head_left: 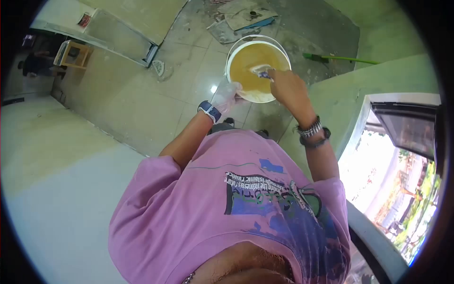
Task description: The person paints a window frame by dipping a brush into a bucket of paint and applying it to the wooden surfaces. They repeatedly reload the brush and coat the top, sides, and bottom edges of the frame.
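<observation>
A white bucket (228, 71) with a thin wire handle holds yellowish paint. My left hand (228, 96), in a pale translucent glove, grips the near left side of its rim. Over the bucket's right side is my right hand (288, 90), bare, its fingers closed on the purple handle of a brush (263, 73). The brush's whitish head is at the paint, near the middle of the bucket; how deep it sits I cannot tell.
A green broom (350, 59) lies at the right wall. Stained sheets (246, 16) cover floor tiles beyond the bucket. At far left are a wooden stool (73, 54) and a person (38, 64) in dark clothes. An open window (402, 123) is at right.
</observation>
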### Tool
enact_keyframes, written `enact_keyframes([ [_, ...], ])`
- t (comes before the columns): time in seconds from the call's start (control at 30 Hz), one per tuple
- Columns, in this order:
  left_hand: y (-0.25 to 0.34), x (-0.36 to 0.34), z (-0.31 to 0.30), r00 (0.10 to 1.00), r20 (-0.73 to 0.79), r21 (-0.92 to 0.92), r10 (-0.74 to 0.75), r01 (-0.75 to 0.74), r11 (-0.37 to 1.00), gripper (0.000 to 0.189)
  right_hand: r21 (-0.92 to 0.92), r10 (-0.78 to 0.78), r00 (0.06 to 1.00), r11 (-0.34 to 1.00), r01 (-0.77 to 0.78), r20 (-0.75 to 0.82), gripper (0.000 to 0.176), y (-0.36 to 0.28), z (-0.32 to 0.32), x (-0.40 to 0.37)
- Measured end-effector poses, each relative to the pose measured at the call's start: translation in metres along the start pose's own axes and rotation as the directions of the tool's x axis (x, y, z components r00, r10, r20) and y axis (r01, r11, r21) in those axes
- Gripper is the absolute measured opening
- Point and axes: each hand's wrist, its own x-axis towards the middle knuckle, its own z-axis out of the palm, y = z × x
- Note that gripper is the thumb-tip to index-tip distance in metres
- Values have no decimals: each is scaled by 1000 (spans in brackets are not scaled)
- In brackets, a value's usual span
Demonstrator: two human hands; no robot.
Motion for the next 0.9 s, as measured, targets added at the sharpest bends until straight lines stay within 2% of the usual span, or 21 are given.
enact_keyframes([
  [0.27,12,-21,-16,997,79,39,-16,12,999,43,-40,92,994,995,-94,-62,20,-28,45,45],
  [0.3,12,-24,-21,992,124,-7,-33,35,999,44,-34,92,990,995,-96,-104,20,-34,44,44],
  [0.4,19,-34,-34,993,100,71,-55,48,996,46,-54,50,983,997,-60,-178,18,-51,49,47],
  [0.47,22,-38,-37,993,104,112,-56,44,993,46,-75,87,979,992,-102,-186,17,-57,60,52],
  [0.5,21,-37,-40,985,162,49,-54,46,998,45,-55,96,977,993,-108,-190,16,-63,58,51],
  [0.53,22,-36,-41,990,102,70,-99,92,993,44,-19,106,981,994,-110,-161,17,-64,65,54],
  [0.6,26,-37,-44,989,144,101,-30,16,995,42,-82,34,996,996,-41,-78,19,-69,80,56],
  [0.67,29,-37,-43,994,89,150,-70,56,987,42,-60,-25,997,998,21,-70,22,-68,90,52],
  [0.7,29,-36,-47,986,151,123,-75,56,991,43,-101,11,998,995,-17,-59,23,-72,74,49],
  [0.73,26,-31,-54,980,184,114,-82,61,992,45,-71,24,988,997,-36,-152,20,-71,69,50],
  [0.8,26,-36,-52,974,222,114,40,-66,991,45,-62,106,982,991,-117,-159,18,-76,53,53],
  [0.9,34,-29,-48,987,139,165,-79,55,985,43,-75,-14,996,997,7,-87,18,-73,88,57],
])
